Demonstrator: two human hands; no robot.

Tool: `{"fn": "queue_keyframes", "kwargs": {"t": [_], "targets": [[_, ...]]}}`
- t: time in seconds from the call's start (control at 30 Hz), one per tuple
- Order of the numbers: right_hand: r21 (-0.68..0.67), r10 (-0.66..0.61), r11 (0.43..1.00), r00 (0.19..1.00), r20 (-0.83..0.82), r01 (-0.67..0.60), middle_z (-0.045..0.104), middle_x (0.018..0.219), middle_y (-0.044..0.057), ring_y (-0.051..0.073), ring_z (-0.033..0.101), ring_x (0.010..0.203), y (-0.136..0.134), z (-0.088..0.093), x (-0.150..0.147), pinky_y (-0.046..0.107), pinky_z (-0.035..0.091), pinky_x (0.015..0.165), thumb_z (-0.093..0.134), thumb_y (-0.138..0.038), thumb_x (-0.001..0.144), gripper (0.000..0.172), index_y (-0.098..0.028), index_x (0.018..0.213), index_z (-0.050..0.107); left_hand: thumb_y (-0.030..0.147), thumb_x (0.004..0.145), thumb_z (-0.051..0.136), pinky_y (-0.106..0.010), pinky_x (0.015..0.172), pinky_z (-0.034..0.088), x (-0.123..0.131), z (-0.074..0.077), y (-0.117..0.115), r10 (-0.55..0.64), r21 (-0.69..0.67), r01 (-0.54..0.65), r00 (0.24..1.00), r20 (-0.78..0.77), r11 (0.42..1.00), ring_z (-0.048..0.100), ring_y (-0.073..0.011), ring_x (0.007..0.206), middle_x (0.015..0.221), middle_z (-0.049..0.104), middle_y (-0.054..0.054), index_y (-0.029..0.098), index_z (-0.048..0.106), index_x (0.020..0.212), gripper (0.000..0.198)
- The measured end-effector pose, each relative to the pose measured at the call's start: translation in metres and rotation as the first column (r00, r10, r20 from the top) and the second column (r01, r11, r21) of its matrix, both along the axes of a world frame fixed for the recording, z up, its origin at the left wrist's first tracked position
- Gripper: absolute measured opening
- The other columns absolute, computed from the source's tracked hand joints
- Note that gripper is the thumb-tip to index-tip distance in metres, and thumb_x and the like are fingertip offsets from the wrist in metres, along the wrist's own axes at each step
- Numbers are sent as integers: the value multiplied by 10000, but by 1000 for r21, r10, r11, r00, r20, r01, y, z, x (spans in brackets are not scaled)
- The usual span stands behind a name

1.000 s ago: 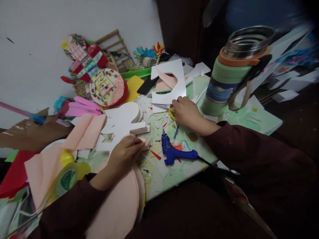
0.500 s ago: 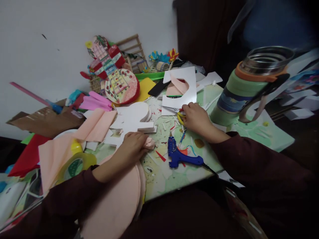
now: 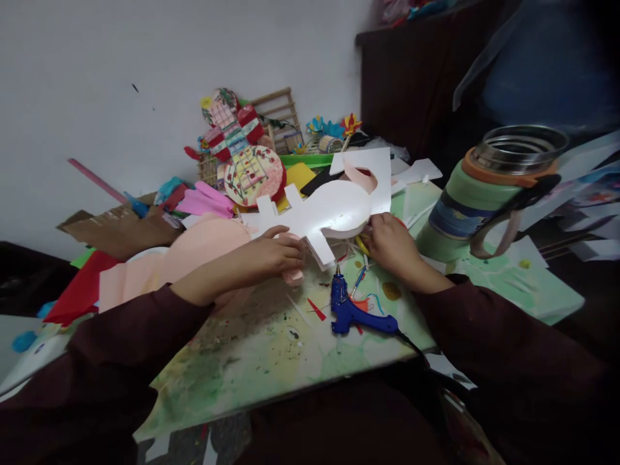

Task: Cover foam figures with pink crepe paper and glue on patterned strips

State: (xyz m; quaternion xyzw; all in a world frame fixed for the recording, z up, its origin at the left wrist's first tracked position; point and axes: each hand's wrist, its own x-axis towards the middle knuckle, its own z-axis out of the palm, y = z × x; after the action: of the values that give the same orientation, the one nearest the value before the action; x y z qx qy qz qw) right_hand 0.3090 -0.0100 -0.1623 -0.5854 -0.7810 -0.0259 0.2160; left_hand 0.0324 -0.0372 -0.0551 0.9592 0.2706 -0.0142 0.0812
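My left hand is closed on a pink-covered part of a layered cutout, its fingers curled over a rolled-looking pink edge. The cutout's white section, with a rounded end and square tabs, is tilted up off the table. Its large rounded pink section lies left, behind my forearm. My right hand is closed around scissors, whose yellow handle peeks out below the fingers. The white section hides the blades. A blue glue gun lies in front of both hands.
A green flask without its lid stands right. At the back are a painted red-and-white model, paper flowers and a white sheet with a cut-out hole. Cardboard and red paper lie left. Scraps litter the painted tabletop.
My left hand has lifted and swung the cutout away from me and to the right, uncovering the table's near left part. My right hand stays at the scissors.
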Motion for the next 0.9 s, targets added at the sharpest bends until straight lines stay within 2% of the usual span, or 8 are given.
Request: {"fn": "queue_keyframes", "kwargs": {"t": [0.1, 0.23, 0.37, 0.53, 0.67, 0.77, 0.83, 0.9], "targets": [[-29, -49, 998, 999, -23, 49, 578, 1090, 179, 256, 552, 915, -3, 7, 3, 309, 356, 666, 501, -145, 815, 295, -90, 1104, 519, 276, 905, 555, -425, 1067, 332, -6, -11, 5, 63, -28, -61, 994, 94, 998, 615, -174, 1084, 1029, 722, 33, 326, 688, 906, 142], [-128, -61, 989, 992, 114, 76, 586, 1056, 158, 253, 582, 849, -12, 20, 8, 299, 314, 588, 548, -190, 806, 237, -139, 1036, 529, 195, 919, 545, -453, 1116, 266, -14, -22, 1, -7, -2, 7, 996, 92, 1000, 548, -176, 1225, 1172, 694, 28, 346, 679, 1025, 228], [-155, -42, 985, 976, 213, 76, 615, 1044, 150, 256, 608, 843, -19, 34, 13, 296, 301, 559, 592, -285, 817, 238, -174, 1022, 545, 157, 923, 541, -474, 1123, 257, -26, -25, -8, 14, 38, -18, 993, 113, 999, 441, -191, 1345, 1358, 591, 5, 382, 587, 1236, 388], [-178, 13, 984, 973, 229, 29, 694, 949, 109, 262, 632, 839, -16, 46, 13, 298, 307, 571, 587, -298, 802, 305, -196, 1086, 543, 97, 906, 517, -504, 1127, 257, -41, -26, -27, 67, 55, -79, 979, 192, 995, 387, -196, 1385, 1460, 485, 4, 400, 486, 1341, 531], [-169, 46, 986, 967, 251, -3, 702, 972, 127, 264, 639, 839, -13, 48, 5, 305, 325, 583, 569, -316, 809, 330, -182, 1110, 549, 80, 935, 443, -515, 1152, 199, -45, -26, -28, 130, 30, -141, 960, 249, 989, 409, -172, 1364, 1422, 529, 21, 379, 521, 1303, 481], [-170, 31, 985, 961, 274, 17, 705, 979, 126, 270, 647, 853, -20, 51, -1, 311, 341, 587, 552, -299, 806, 294, -193, 1079, 568, 131, 930, 503, -511, 1154, 194, -45, -27, -21, 166, -10, -170, 949, 266, 985, 446, -177, 1332, 1301, 629, 33, 356, 615, 1179, 354], [-206, 35, 978, 954, 297, 28, 709, 976, 118, 279, 656, 864, -29, 54, -3, 318, 357, 592, 547, -288, 793, 241, -208, 1017, 586, 140, 918, 523, -503, 1148, 215, -45, -29, -18, 180, -35, -178, 942, 284, 983, 450, -178, 1328, 1282, 641, 36, 359, 632, 1158, 343], [-252, 56, 967, 949, 310, 25, 714, 968, 113, 289, 666, 872, -41, 57, 0, 329, 383, 603, 550, -276, 772, 213, -215, 972, 591, 133, 916, 509, -480, 1125, 273, -46, -32, -17, 201, -53, -194, 925, 323, 980, 453, -172, 1325, 1329, 608, 32, 377, 602, 1215, 397]]}}
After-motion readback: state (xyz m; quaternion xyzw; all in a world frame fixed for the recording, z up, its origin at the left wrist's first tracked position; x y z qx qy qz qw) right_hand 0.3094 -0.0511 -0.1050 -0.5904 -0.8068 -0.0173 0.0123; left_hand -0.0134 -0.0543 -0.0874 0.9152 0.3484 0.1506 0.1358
